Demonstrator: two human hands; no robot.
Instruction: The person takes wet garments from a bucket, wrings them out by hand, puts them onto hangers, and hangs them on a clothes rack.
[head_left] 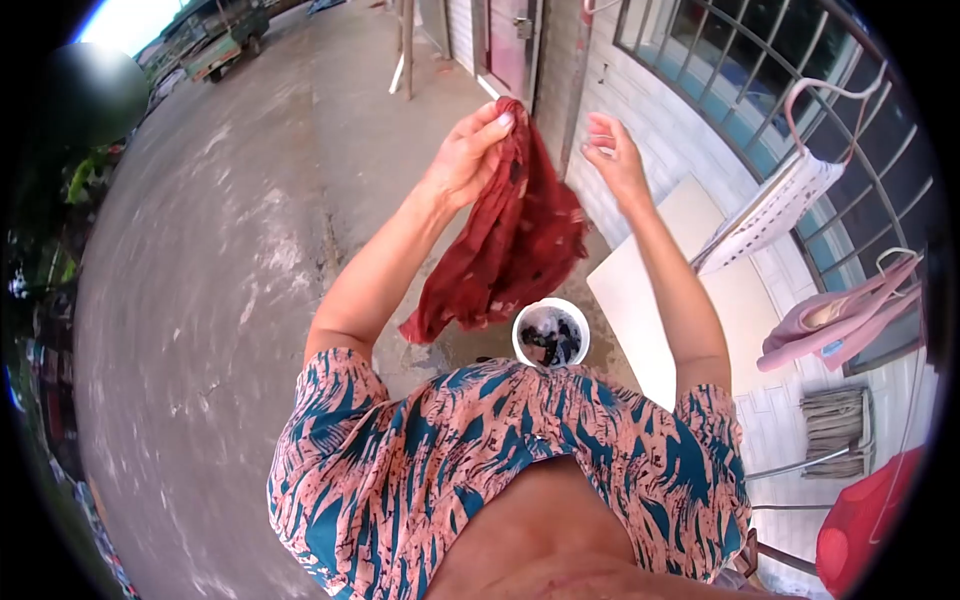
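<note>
My left hand [470, 155] is closed on the top of a dark red patterned cloth [515, 230], thumb pressed against the bunched fabric. The cloth hangs down at a slant, and its lower edge flares out. To the right, apart from the cloth, my right hand [615, 160] is raised with loosely bent fingers and nothing visible in it. Below the cloth stands a white bucket [517, 340], with dark fabric and some foamy liquid inside.
A pale flat board [690, 290] leans by the white brick wall [640, 120] on the right. A barred window [760, 60] has a white dotted piece [770, 215] and a pink garment [840, 315] hanging near it. Red fabric [865, 525] and a mop head [833, 433] are lower right.
</note>
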